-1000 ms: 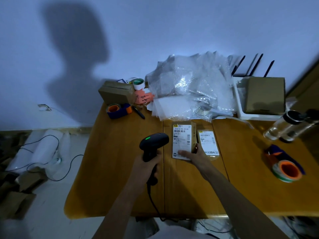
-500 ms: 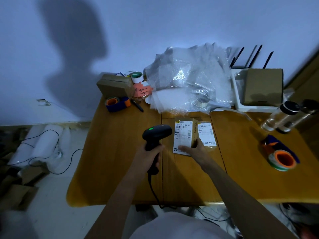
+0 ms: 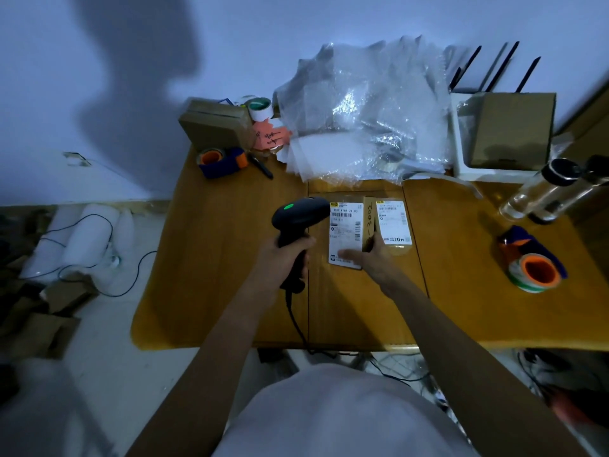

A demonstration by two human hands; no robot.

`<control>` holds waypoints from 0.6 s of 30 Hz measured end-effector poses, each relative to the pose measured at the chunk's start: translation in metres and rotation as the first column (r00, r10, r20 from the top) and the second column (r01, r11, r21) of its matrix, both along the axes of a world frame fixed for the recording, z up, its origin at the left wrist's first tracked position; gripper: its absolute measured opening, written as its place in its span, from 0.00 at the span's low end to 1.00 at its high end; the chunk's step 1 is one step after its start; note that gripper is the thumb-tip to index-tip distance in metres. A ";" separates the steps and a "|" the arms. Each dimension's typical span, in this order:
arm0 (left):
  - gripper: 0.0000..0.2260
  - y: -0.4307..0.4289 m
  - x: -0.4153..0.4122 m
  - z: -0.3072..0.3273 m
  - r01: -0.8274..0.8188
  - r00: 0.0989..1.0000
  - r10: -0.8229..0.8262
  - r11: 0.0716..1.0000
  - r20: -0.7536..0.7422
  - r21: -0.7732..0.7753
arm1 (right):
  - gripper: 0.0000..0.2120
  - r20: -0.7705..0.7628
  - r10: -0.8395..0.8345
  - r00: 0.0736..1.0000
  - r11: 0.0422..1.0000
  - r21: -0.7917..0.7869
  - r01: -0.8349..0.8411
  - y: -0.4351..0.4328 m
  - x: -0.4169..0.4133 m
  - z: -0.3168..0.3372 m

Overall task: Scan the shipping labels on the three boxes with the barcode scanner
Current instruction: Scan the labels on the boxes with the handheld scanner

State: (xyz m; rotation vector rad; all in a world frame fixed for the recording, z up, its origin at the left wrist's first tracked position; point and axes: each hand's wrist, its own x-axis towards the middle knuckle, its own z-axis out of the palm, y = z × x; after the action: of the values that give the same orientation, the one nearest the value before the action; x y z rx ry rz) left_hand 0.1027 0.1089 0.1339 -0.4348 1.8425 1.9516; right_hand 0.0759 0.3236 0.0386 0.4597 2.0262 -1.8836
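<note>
A black barcode scanner [image 3: 301,214] with a green light on top is gripped by its handle in my left hand [image 3: 283,258]; its head sits just left of a white shipping label. That label covers the top of a small cardboard box [image 3: 346,232] in the middle of the wooden table [image 3: 224,258]. My right hand [image 3: 372,258] holds this box at its near right corner, fingers on the label and side. A second labelled box [image 3: 393,225] lies flat right beside it. A plain cardboard box [image 3: 214,125] sits at the back left.
A heap of bubble wrap [image 3: 365,110] fills the table's back middle. Tape dispensers lie at the back left [image 3: 222,159] and front right [image 3: 534,263]. A white bin holds a cardboard box [image 3: 512,127]; bottles [image 3: 547,189] lie right. Cables and cardboard scraps cover the floor at left.
The scanner head has moved right, closer to the label. My right hand has kept hold of the box and turned it slightly upright. The camera view has shifted downward.
</note>
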 end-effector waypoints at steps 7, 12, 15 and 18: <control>0.05 -0.004 0.007 0.001 0.041 0.999 -0.041 0.998 -0.009 -0.055 | 0.28 0.011 -0.044 0.999 0.999 -0.014 0.044 -0.002 0.002 0.005; 0.07 -0.005 0.010 0.004 0.031 0.999 -0.032 0.999 -0.002 -0.037 | 0.27 -0.001 -0.049 0.999 0.998 0.029 0.049 0.001 -0.004 0.009; 0.06 -0.006 0.009 0.003 0.026 1.000 -0.025 0.999 0.015 -0.032 | 0.28 -0.016 -0.050 0.999 0.998 0.027 0.051 0.001 -0.007 0.011; 0.07 -0.007 0.009 0.001 0.024 1.000 -0.024 0.999 0.018 -0.035 | 0.29 -0.022 -0.055 0.998 0.998 0.014 0.055 0.001 -0.009 0.013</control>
State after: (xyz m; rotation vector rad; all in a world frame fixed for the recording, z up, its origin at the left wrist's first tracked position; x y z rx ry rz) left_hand 0.1114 0.1023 0.1349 -0.4372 1.8656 1.8961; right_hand 0.0669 0.3245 0.0519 0.5065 2.0624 -1.9147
